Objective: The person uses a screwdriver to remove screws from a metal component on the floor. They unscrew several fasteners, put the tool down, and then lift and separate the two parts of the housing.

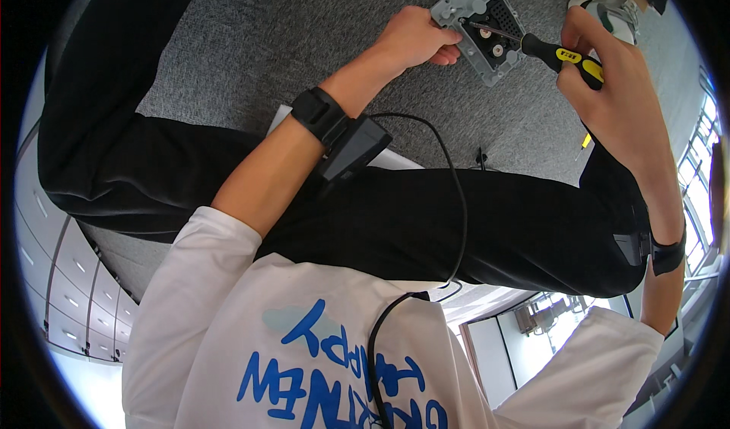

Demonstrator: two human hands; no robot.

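My left hand (420, 37) grips the left edge of a grey rectangular housing (475, 1), thumb on its face and fingers curled beneath. The housing has a dark perforated panel and two round, light-coloured parts inside. In my right hand (620, 87) is a screwdriver (541, 50) with a black and yellow handle, fingers wrapped round it. Its thin shaft points left across the housing, with the tip at the dark inner area near my left thumb. Whether the tip sits in a screw is too small to tell.
Grey carpet (251, 41) lies under the housing. My black-trousered legs (395, 201) are bent across the view. A black cable (460, 201) runs from a black box (356, 147) on my left forearm. A yellow-handled tool (586, 140) lies by my right leg; a shoe (612, 9) is at upper right.
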